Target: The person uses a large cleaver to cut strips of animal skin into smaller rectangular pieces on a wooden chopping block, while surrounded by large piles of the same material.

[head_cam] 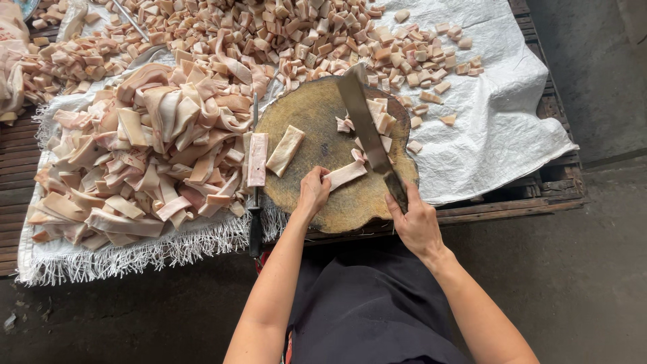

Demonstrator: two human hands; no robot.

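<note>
My left hand pinches the near end of a pale pink strip of pork skin lying on a round wooden chopping block. In my right hand is the handle of a long cleaver, its blade resting across the far end of that strip. Small cut pieces lie beside the blade on the block's far right. Two more strips rest on the block's left part.
A big heap of uncut strips fills the white woven sheet at left. Cut squares pile up behind the block. A sharpening steel lies along the block's left edge. Wooden pallet slats and concrete floor lie at right.
</note>
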